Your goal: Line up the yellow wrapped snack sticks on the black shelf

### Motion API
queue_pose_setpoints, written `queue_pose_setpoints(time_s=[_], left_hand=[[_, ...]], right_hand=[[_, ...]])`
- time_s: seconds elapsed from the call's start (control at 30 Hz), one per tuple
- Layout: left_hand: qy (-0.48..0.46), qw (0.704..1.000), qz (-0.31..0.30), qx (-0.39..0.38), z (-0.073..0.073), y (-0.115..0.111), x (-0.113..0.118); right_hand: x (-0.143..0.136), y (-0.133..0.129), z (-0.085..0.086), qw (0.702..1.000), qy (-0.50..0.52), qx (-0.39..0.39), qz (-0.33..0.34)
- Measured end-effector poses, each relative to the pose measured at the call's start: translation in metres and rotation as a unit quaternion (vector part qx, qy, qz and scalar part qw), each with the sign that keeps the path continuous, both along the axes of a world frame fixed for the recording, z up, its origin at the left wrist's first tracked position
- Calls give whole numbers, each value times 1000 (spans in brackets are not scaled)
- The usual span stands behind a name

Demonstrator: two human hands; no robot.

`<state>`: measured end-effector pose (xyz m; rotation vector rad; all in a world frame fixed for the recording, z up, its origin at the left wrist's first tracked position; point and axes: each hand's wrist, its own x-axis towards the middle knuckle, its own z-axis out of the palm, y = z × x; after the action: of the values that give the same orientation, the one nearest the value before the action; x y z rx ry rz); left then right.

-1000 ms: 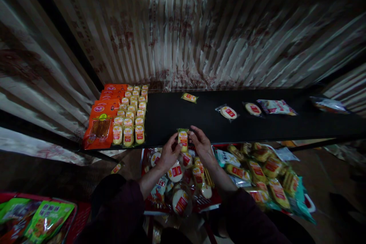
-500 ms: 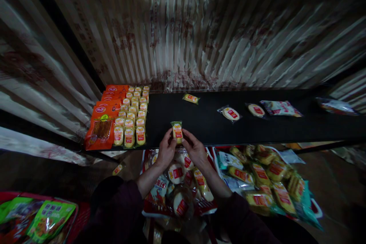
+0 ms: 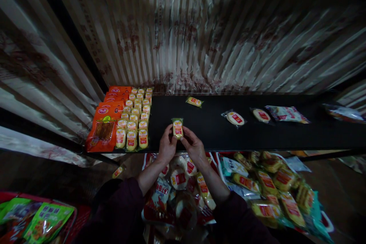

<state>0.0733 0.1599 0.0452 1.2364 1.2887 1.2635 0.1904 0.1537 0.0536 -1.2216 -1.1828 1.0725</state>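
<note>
Between my left hand and my right hand a small wrapped snack cake is held upright, above the front edge of the black shelf. Fingers and thumbs of both hands close on its sides and lower end. To the left, rows of similar wrapped cakes stand packed together, beside several orange snack packets. One more small wrapped cake lies alone toward the back of the shelf.
Round wrapped cakes and a striped packet lie further right on the shelf. Below are a red basket of packaged snacks, a heap of wrapped cakes and green packets. A small packet lies on the floor.
The view has shifted slightly, so the shelf's goods appear a little further right and lower. Both hands still hold the small cake, now slightly higher against the shelf.
</note>
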Motion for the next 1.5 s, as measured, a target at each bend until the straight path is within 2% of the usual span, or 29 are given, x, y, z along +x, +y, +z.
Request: queue_pose_setpoints(time_s=[0.23,0.43,0.6,0.7,0.87,1.03,1.23,1.5], left_hand=[[-30,999,12,24,-4,8,-2],[-44,999,-3,20,-8,12,-3],[-68,998,-16,-9,-5,12,-3],[-70,997,-5,-27,-10,14,-2],[-71,997,13,-36,-17,20,-1],[-157,986,-14,-56,-11,21,-1],[-259,963,-8,-78,-9,21,-1],[-326,939,6,-108,-9,26,-4]], right_hand=[[-8,9,-3,1000,-9,13,-9],[-7,11,-8,999,-39,6,-19],[-7,11,-4,997,-75,15,-16],[-8,13,-4,994,-107,20,-27],[-10,15,-4,993,-105,56,-26],[-8,18,-8,994,-99,44,-9],[-11,20,-16,996,-84,42,6],[-12,21,-22,992,-119,27,-36]])
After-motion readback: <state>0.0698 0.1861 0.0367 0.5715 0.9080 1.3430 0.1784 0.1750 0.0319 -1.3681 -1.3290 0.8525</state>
